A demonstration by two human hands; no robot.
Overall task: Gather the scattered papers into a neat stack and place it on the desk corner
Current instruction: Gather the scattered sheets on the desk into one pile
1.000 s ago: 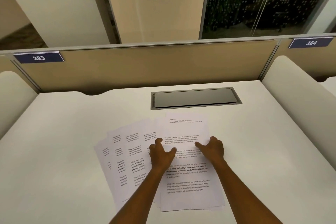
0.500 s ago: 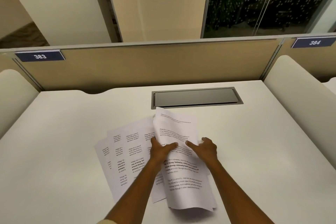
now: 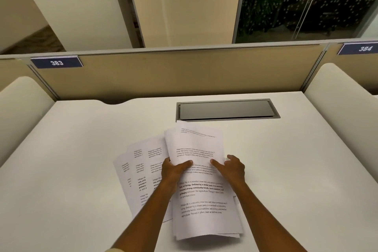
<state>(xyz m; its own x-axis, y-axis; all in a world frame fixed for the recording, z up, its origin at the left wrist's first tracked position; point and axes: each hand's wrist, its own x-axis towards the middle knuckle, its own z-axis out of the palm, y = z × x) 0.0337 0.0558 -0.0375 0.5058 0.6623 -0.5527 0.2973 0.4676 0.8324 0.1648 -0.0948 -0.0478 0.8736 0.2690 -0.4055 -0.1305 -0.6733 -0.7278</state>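
Several printed white sheets lie on the white desk point(image 3: 71, 170). A bundle of sheets point(image 3: 202, 200) is lifted off the desk and bowed, its near edge hanging above the surface. My left hand point(image 3: 174, 170) grips the bundle's left edge, thumb on top. My right hand point(image 3: 231, 168) holds its right edge, thumb pressed on the text. To the left, a fan of several overlapping sheets point(image 3: 139, 174) still lies flat on the desk, partly hidden under my left forearm.
A grey cable hatch point(image 3: 227, 109) is set into the desk just behind the papers. A beige partition point(image 3: 173, 71) with labels 383 and 384 closes the back. Rounded white side dividers point(image 3: 337, 104) stand left and right.
Both hands were pressing flat on the sheets; they have since gripped the right-hand bundle and lifted it off the desk, curling it. The left fan has stayed put.
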